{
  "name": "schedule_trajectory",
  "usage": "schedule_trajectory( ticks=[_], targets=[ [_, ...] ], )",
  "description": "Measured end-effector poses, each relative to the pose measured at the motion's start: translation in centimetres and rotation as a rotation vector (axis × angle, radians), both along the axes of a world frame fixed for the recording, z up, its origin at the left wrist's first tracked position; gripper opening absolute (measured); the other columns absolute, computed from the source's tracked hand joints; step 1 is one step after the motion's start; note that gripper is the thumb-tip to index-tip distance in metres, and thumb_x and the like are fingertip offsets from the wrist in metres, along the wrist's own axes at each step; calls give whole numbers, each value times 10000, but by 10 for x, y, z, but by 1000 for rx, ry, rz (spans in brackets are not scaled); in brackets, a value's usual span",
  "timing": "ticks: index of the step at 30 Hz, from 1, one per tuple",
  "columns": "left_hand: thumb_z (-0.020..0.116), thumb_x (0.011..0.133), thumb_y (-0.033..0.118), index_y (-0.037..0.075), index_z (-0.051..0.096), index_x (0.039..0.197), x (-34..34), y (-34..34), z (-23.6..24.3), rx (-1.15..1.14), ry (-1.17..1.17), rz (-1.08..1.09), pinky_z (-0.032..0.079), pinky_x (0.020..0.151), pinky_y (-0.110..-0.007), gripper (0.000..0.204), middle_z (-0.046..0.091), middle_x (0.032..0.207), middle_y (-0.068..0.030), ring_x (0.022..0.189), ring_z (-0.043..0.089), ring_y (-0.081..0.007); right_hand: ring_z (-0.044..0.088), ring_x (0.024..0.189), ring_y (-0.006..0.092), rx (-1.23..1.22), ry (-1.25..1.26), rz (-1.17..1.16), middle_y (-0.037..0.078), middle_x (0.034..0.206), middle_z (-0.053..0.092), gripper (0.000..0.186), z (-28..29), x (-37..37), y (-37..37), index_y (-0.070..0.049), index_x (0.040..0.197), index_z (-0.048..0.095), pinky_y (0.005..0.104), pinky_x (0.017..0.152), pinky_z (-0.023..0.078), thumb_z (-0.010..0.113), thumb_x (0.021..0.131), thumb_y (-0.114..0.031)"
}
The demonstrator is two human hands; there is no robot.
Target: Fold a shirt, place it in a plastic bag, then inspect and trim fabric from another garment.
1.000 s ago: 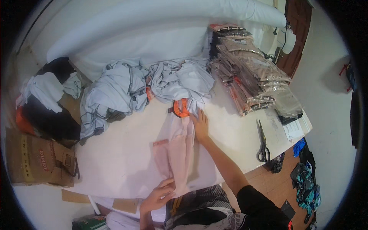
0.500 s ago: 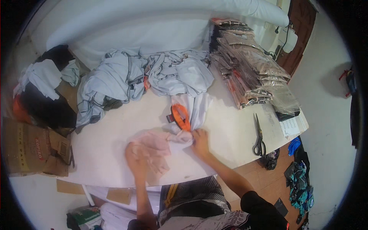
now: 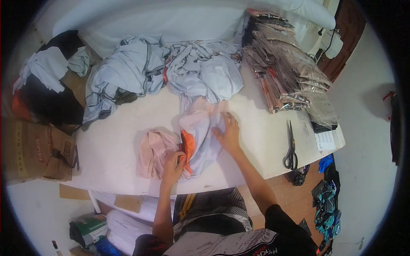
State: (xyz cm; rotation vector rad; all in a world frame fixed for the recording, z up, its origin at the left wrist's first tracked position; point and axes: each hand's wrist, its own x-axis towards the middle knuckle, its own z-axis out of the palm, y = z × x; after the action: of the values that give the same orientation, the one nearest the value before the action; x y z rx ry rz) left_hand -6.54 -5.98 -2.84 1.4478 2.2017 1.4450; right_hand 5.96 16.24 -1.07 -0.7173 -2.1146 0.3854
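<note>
A pale pink and light grey garment [image 3: 204, 128] with an orange trimmed band lies loosely across the middle of the white table [image 3: 111, 158]. My left hand [image 3: 172, 169] pinches the garment at the lower end of the orange band, beside a bunched pink part. Spread over the right edge of the grey part, my right hand [image 3: 229, 133] has its fingers apart, with thumb and fingertips touching the cloth. The garment's far end reaches a crumpled heap of light grey garments [image 3: 213, 72].
Another grey heap [image 3: 124, 64] lies at the back left, beside a cardboard box [image 3: 38, 149] and dark cloth. At the right are black-handled scissors [image 3: 291, 149] and a tall stack of bagged garments [image 3: 286, 64]. A white roll [image 3: 192, 13] runs along the back.
The garment has been drawn nearer and spread out, its orange band now closer to me. My left hand has shifted right onto the band; my right hand has moved farther away and its fingers have spread.
</note>
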Motion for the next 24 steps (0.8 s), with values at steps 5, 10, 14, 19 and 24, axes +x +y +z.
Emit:
schedule_trajectory(
  ticks=[5,10,14,19,24],
  targets=[
    [579,920,122,11,565,978,-1,-2,-11,168,-383,124,418,758,-274,125,566,882,-66,851,529,-144,599,775,163,-723,199,108,80,881,657,220,-37,8,30,-22,1035,648,264,742,467,680,829,-92],
    [532,973,251,38,520,1089,-14,-15,-23,486,-789,523,396,766,-236,242,537,946,-7,849,481,-108,519,700,49,-869,355,228,-18,807,619,133,-38,42,-17,6,985,651,194,654,418,638,890,-86],
    [534,970,294,46,530,1116,-21,-18,-22,606,-878,637,409,807,-248,288,554,958,-19,888,503,-118,492,702,34,-1048,517,180,-42,803,594,98,-17,76,-53,-12,952,649,189,647,393,626,905,-94],
    [548,961,306,43,521,1151,-26,-20,-27,645,-989,560,425,853,-277,326,552,1037,-53,953,520,-145,492,664,54,-1206,802,99,-16,782,592,118,-17,98,-69,-33,873,606,200,627,402,583,941,-127],
    [574,946,314,38,521,1125,-28,-17,-24,730,-1089,602,448,848,-284,333,571,1023,-51,939,553,-153,513,656,55,-1064,693,28,0,756,600,139,-13,105,-74,-16,875,602,207,617,425,587,940,-138]
  ],
)
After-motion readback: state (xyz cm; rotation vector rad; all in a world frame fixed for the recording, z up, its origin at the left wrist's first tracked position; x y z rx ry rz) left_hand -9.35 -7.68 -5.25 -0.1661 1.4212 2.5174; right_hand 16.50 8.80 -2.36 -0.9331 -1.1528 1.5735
